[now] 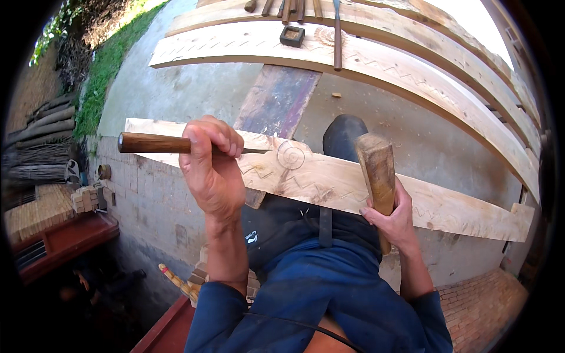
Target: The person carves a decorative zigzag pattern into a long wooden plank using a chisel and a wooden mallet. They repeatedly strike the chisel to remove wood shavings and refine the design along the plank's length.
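My left hand (210, 162) is closed around a chisel (154, 143) with a brown wooden handle. Its metal blade points right, and the tip meets the pale plank (347, 176) beside a drawn spiral (290, 155). Zigzag lines run along the plank on both sides of that spiral. In my right hand (395, 215) is a wooden mallet (376, 167), held by its handle with the thick head upward over the plank, apart from the chisel. Whether the mallet touches the plank I cannot tell.
Beyond the plank lies another long marked beam (247, 44), with a small dark square box (292, 36) and a long-handled chisel (338, 47) on it. Several tool handles (288, 10) rest farther back. A dark board (276, 97) runs beneath the plank. Stacked logs (44, 129) stand at left.
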Demonstrator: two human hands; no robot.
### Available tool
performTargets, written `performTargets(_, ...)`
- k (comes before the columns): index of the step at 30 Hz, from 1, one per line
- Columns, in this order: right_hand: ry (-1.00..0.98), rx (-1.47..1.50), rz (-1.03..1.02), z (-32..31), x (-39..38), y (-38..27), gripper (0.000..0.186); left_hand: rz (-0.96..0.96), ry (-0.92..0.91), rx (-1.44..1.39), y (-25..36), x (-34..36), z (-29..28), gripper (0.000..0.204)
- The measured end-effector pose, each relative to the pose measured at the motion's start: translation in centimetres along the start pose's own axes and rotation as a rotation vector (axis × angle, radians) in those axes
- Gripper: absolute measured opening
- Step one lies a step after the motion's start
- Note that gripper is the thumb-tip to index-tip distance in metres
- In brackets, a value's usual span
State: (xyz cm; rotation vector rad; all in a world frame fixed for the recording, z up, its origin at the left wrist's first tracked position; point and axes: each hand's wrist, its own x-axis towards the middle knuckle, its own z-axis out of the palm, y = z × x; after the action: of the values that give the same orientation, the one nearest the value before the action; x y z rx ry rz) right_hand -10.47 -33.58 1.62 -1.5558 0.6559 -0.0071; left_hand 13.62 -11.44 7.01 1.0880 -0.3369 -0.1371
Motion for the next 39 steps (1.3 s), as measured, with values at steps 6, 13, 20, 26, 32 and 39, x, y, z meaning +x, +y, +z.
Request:
performTargets(6,-0.055,0.038,0.028,1.4,2.0,1.0,0.030,0.051,0.010,0.003,-2.3,0.2,1.5,0.049)
performTargets(13,-0.025,-0.203,-0.154,1.9,2.2,0.9,0.043,-0.063,-0.040,-0.140,-4.2,1.4,1.1,0.060)
performTargets(20,-0.012,-0.218,-0.144,2.0,2.3,1.0,0.038,-0.124,-0.142,-0.167,-5.2,1.9,0.3,0.060)
performTargets(26,0.013,-0.208,-0.197,2.3,2.4,0.4,0.017,-0.154,-0.143,-0.244,-5.5,2.2,0.4,0.058)
performTargets(32,0.021,-0.216,-0.200,2.4,2.3,0.6,0.017,-0.197,-0.264,-0.165,-5.4,2.6,0.8,0.056)
performTargets(39,0.019,-0.231,-0.198,2.4,2.3,0.4,0.019,-0.209,-0.392,0.015,-5.8,3.0,2.1,0.054)
